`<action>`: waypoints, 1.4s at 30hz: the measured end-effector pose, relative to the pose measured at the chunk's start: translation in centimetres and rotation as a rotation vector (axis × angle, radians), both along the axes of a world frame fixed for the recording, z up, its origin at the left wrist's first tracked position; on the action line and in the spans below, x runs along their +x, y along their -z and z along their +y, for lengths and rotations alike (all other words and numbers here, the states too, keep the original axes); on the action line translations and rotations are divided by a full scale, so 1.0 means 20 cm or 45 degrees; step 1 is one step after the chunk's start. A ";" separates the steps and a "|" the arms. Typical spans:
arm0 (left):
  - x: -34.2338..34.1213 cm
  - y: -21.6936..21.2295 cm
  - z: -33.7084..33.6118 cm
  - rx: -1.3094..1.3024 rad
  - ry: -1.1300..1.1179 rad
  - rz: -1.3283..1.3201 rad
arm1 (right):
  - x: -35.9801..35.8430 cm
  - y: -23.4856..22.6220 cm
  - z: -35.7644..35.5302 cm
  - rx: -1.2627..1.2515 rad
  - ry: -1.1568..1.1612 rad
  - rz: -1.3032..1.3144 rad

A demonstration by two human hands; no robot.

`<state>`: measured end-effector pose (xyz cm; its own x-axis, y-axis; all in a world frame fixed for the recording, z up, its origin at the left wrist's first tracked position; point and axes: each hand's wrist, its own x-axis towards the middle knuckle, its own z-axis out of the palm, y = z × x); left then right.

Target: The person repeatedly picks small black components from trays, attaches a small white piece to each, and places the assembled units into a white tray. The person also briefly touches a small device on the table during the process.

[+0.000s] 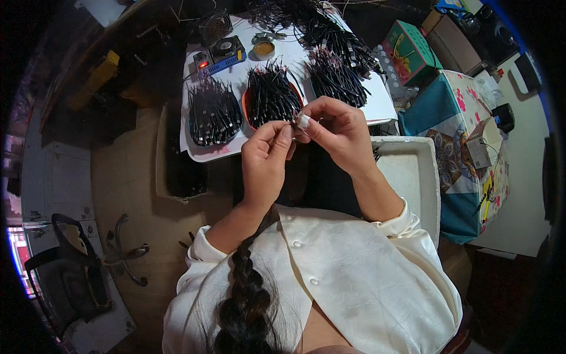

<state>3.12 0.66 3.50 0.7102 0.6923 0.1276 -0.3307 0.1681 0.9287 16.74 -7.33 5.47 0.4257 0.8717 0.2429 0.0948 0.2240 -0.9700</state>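
My left hand (265, 159) and my right hand (339, 133) meet in front of my chest, just before the table's near edge. The fingertips of both are pinched close together. What lies between them is too small and too hidden to name. Something white, like a tape wrap (303, 121), shows at the tip of my right thumb. Right behind my fingers, an orange bowl (245, 115) holds a bunch of short black cables (271, 94). Another cable bunch (213, 115) lies to its left, over a white tray (206, 157), and a third bunch (337, 79) stands to its right.
At the table's back are a blue device with a red light (223, 64), a round tin (263, 50), a small fan (214, 25) and a heap of black cables (342, 41). A white foam box (435, 177) stands at right, a cloth-covered table (457, 135) beyond, a chair (71, 265) at left.
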 end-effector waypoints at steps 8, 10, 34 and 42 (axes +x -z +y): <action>0.00 0.04 -0.04 0.019 -0.099 -0.161 | -0.06 0.08 0.00 0.240 -0.123 0.731; 0.00 0.04 -0.04 0.111 -0.137 -0.168 | -0.06 0.08 -0.01 0.202 -0.183 0.848; -0.09 0.02 0.02 -0.632 0.471 -0.201 | -0.01 0.03 -0.03 -0.022 -0.545 0.859; -0.09 0.04 0.04 -0.552 0.582 -0.193 | 0.00 0.09 -0.04 -0.011 -0.498 0.893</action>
<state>1.27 1.43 2.65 0.9417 0.3354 0.0263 -0.2588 0.6722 0.6937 16.78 -8.15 3.77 0.1396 0.9899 0.0246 -0.6215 0.1069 -0.7761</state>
